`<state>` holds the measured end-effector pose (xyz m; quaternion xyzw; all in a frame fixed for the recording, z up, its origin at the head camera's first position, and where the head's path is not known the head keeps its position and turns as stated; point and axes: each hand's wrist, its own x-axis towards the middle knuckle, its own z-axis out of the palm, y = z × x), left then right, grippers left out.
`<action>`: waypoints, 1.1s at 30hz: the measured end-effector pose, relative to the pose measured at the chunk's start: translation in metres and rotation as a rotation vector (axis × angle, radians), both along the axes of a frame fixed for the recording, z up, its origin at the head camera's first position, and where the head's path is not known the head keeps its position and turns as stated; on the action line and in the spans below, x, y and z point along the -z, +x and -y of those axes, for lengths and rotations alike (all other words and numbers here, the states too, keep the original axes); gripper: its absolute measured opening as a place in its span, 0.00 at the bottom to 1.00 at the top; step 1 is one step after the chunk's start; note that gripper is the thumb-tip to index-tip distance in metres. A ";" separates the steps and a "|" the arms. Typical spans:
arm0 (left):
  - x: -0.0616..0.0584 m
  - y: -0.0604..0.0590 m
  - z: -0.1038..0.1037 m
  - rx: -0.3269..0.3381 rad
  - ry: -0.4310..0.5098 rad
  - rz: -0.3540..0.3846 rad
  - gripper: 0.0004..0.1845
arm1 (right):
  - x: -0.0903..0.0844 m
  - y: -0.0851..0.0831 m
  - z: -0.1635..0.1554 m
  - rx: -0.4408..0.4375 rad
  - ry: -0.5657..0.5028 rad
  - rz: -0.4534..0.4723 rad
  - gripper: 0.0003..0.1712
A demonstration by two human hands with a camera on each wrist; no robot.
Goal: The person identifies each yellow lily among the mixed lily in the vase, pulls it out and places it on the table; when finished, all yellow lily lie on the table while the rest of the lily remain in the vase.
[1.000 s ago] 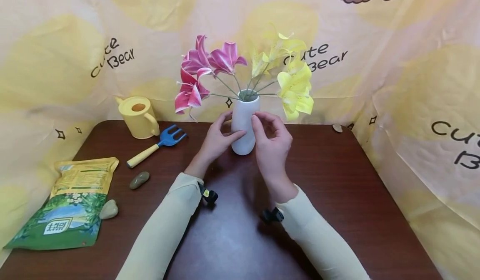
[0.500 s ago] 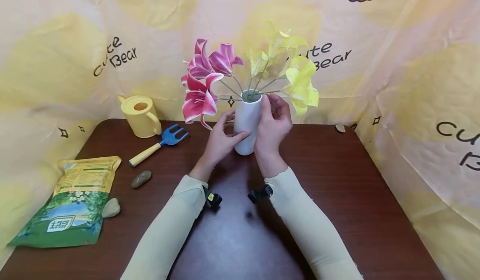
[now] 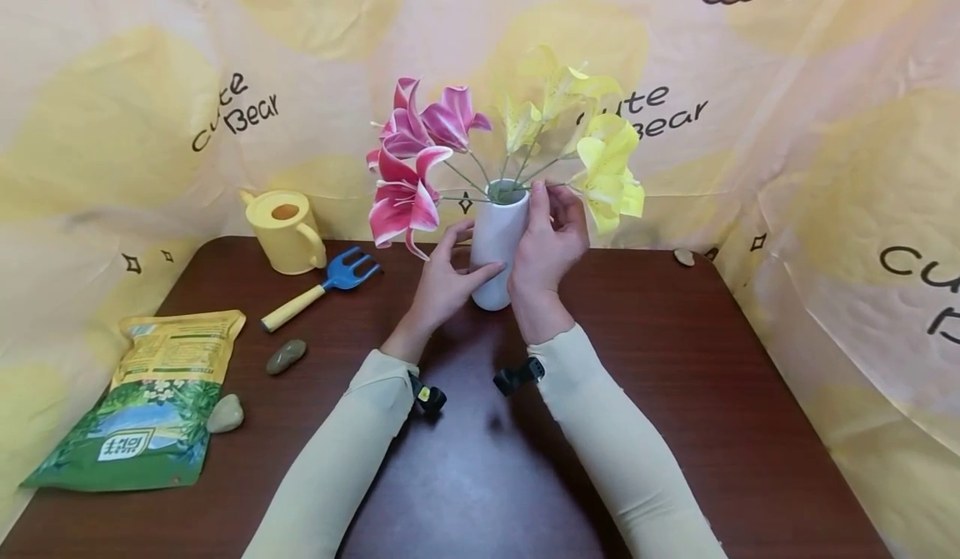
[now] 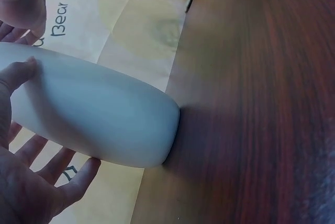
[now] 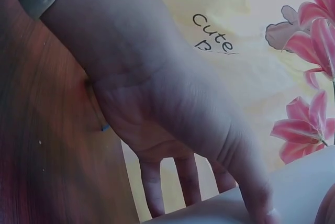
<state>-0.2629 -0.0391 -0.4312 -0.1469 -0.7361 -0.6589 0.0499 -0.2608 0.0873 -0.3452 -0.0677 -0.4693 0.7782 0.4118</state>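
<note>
The white vase [image 3: 497, 247] stands upright at the far middle of the counter [image 3: 675, 392], base flat on the wood. My left hand [image 3: 442, 280] cups its left flank, thumb across the near face and fingers relaxed round the far side (the left wrist view shows them spread rather than clamped). My right hand [image 3: 547, 247] rests against the right flank near the rim; whether its fingertips pinch a green stem [image 3: 542, 169] there I cannot tell.

Handling, as I judge it: the vase looks smooth, glazed and rigid, so likely slippery and breakable. The pink lilies [image 3: 408, 159] and yellow lilies [image 3: 592, 151] fan wide, so it is probably top-heavy. Best held low on the body with both palms, not by the stems, which look thin and bendable.

Surface: dark, polished wood grain, level, probably offering little grip. On the left lie a yellow watering can [image 3: 283, 230], a blue hand fork [image 3: 322, 286], two stones [image 3: 285, 356] and a green pouch [image 3: 142, 413]. A printed yellow cloth [image 3: 825, 126] closes in the far and side edges, touching the flowers' backdrop closely.
</note>
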 end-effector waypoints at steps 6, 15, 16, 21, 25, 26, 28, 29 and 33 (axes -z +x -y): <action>0.000 0.001 -0.002 -0.003 -0.014 -0.007 0.42 | -0.005 0.001 -0.008 0.044 0.032 -0.006 0.07; 0.001 0.001 -0.001 -0.016 -0.047 -0.010 0.43 | -0.021 0.011 -0.024 0.021 0.002 -0.088 0.05; 0.001 0.001 -0.001 -0.019 -0.048 -0.013 0.43 | -0.024 0.013 -0.026 0.010 0.001 -0.096 0.06; 0.002 0.000 -0.001 -0.025 -0.049 -0.037 0.42 | -0.031 0.022 -0.045 -0.054 0.041 -0.102 0.13; 0.003 -0.001 -0.002 -0.022 -0.034 -0.059 0.42 | -0.030 0.027 -0.066 -0.105 0.093 -0.083 0.09; 0.003 -0.001 -0.002 -0.023 -0.030 -0.061 0.42 | -0.029 0.028 -0.071 -0.112 0.112 -0.080 0.10; 0.003 -0.002 -0.001 -0.025 -0.026 -0.064 0.42 | -0.029 0.031 -0.083 -0.128 0.142 -0.075 0.10; 0.003 -0.002 -0.001 -0.025 -0.024 -0.065 0.42 | -0.030 0.032 -0.088 -0.133 0.162 -0.070 0.10; 0.002 -0.002 0.002 -0.025 -0.033 -0.062 0.42 | -0.031 0.035 -0.112 -0.166 0.205 -0.030 0.11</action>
